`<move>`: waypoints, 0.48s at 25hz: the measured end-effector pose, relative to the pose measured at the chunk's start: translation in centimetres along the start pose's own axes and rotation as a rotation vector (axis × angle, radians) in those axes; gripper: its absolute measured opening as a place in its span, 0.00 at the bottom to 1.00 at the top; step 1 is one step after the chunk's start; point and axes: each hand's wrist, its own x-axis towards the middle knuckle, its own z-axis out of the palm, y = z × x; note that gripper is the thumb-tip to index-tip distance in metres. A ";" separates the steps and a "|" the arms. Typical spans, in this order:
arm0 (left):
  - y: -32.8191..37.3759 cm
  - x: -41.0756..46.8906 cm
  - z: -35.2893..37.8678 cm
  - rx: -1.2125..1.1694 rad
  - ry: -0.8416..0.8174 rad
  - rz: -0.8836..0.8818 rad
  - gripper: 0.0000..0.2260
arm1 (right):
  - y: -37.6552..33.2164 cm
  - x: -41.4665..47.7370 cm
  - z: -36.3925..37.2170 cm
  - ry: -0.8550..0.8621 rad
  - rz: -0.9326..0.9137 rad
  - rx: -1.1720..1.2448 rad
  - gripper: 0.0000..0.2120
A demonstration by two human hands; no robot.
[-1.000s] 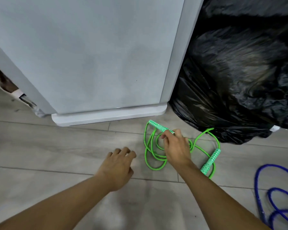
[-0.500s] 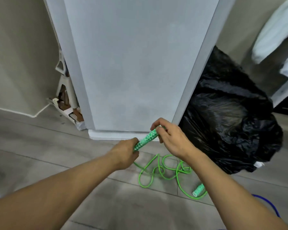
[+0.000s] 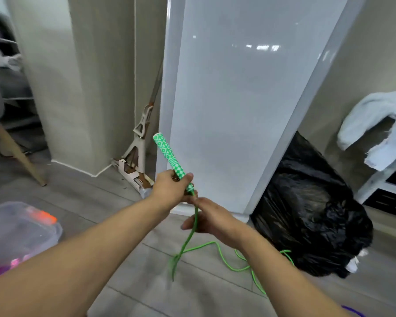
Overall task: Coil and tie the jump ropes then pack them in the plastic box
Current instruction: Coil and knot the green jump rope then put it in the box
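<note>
Head view: left hand (image 3: 172,191) grips green handle (image 3: 167,154), right hand (image 3: 210,220) pinches rope (image 3: 188,239); its slack at 5 o'clock may knot when pulled.

One head-worn camera (wide-angle) looks forward and down at the nearby floor (image 3: 78,200).

What I can't make out
Left of my hands (image 3: 169,191) the plastic box (image 3: 32,232) is cut by the edge, its contents smeared; below them the green rope (image 3: 185,244) blurs, then passes behind my right forearm (image 3: 272,266).
</note>
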 end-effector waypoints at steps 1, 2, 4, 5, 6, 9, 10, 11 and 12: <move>0.8 -0.5 -1.1 -0.044 0.032 -0.007 0.07 | -0.1 -0.8 1.1 -0.020 -0.021 0.018 0.15; 1.2 -0.7 -2.4 -0.078 0.071 -0.011 0.07 | -0.2 -1.4 1.7 0.008 -0.056 -0.025 0.12; 1.7 -0.6 -5.5 -0.105 0.215 -0.037 0.10 | -0.8 -1.9 2.4 0.172 -0.169 -0.165 0.07; 1.8 -0.3 -7.1 -0.019 0.327 -0.057 0.14 | -1.1 -1.9 2.3 0.278 -0.235 -0.185 0.07; 1.9 -0.1 -8.5 0.159 0.442 -0.061 0.18 | -1.8 -2.1 2.5 0.354 -0.306 -0.175 0.07; 3.7 -1.7 -8.1 0.471 0.210 0.143 0.18 | -3.5 -2.5 4.3 0.364 -0.403 -0.289 0.08; 4.0 -2.6 -7.0 0.457 -0.004 0.175 0.15 | -3.9 -2.6 5.0 0.330 -0.406 -0.351 0.08; 4.1 -3.6 -5.9 0.435 -0.182 0.169 0.14 | -4.3 -2.7 5.6 0.313 -0.402 -0.370 0.09; 3.8 -4.1 -5.1 0.406 -0.292 0.158 0.13 | -4.5 -2.9 5.8 0.306 -0.400 -0.355 0.11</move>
